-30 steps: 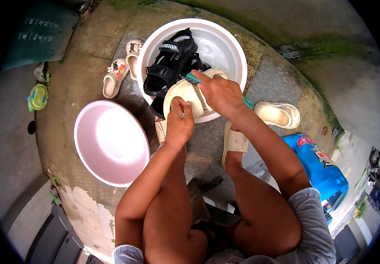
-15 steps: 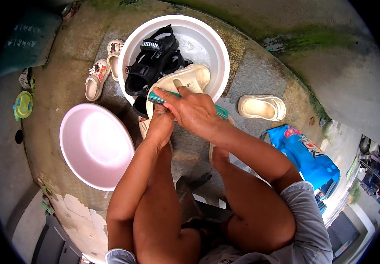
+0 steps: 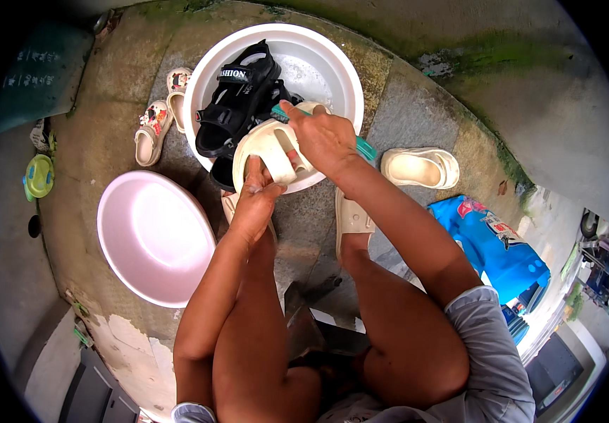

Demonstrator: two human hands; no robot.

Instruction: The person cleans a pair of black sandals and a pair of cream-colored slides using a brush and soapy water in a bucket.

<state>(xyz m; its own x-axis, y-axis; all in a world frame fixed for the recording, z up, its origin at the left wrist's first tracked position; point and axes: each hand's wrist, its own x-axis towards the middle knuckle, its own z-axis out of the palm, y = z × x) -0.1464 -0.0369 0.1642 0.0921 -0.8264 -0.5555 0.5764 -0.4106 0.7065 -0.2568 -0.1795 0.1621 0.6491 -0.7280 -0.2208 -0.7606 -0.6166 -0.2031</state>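
Note:
My left hand (image 3: pixel 255 201) grips a cream clog (image 3: pixel 265 151) by its near end, the thumb pressed on the upper. The clog is tilted over the near rim of a white basin (image 3: pixel 356 95). In my right hand (image 3: pixel 325 141) is a green scrubbing brush (image 3: pixel 366 149), its head end over the far part of the clog. The fingers hide most of the brush, and its bristles barely show. Black strappy sandals (image 3: pixel 237 99) lie in the basin, left of the clog, with whitish water beside them.
A pink basin (image 3: pixel 110 243) stands at the left. Small decorated clogs (image 3: pixel 151 130) sit beyond it. One cream clog (image 3: pixel 417 169) rests on the paving at right, near a blue bag (image 3: pixel 494 247). My feet wear beige slippers (image 3: pixel 352 218). A mossy wall (image 3: pixel 501 70) curves behind.
The clog has turned in my left hand, so its slotted upper shows more. My right hand has shifted right and slightly up with the brush.

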